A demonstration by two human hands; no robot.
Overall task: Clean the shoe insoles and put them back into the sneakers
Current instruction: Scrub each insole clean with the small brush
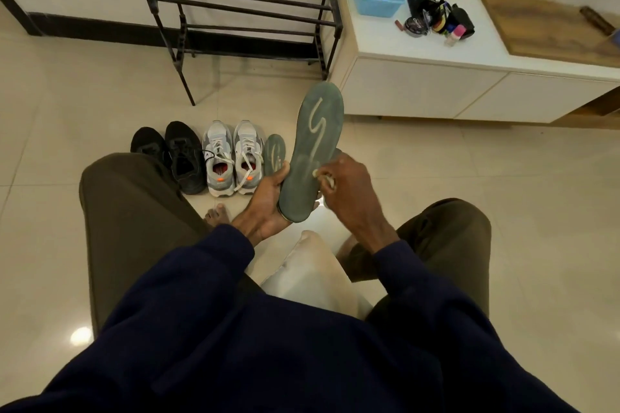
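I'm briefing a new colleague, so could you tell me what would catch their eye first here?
The grey insole held upright at centre, gripped by the left hand while the right hand works its lower edge. Behind, on the floor, grey sneakers sit beside black shoes, with another insole alongside.

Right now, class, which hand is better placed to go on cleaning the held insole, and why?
The right hand. It pinches a small pale thing, hard to make out, against the insole beside the pale squiggly line. The left hand is busy: its grip props the insole's lower end.
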